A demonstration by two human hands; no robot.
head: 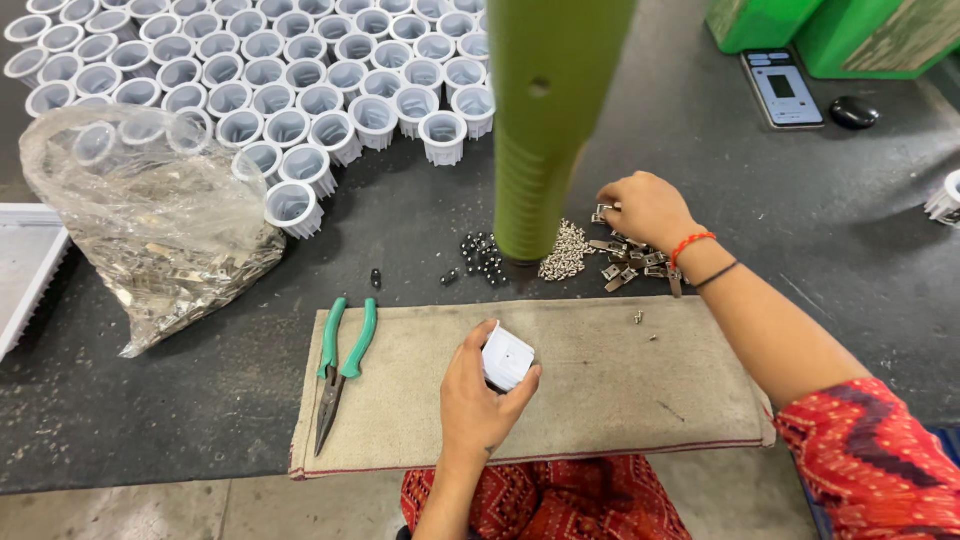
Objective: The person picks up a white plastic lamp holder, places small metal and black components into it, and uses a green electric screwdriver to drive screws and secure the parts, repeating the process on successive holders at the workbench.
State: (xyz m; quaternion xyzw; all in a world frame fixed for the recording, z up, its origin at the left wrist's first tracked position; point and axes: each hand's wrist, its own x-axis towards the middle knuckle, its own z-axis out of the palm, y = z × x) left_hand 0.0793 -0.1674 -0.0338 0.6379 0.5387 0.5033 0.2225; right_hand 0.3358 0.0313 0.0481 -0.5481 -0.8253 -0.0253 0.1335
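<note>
White plastic housing (506,357) is sitting in my left hand (478,395), gripped between thumb and fingers, hovering over the beige cloth mat (600,390) on the bench (830,200). My right hand (648,207) is pinching a small metal clip (603,212) at the pile of clips (630,265), fingers closed narrow. Green-handled pliers (340,365) are lying on the mat's left end. Rows of white housings (290,90) are standing beyond.
</note>
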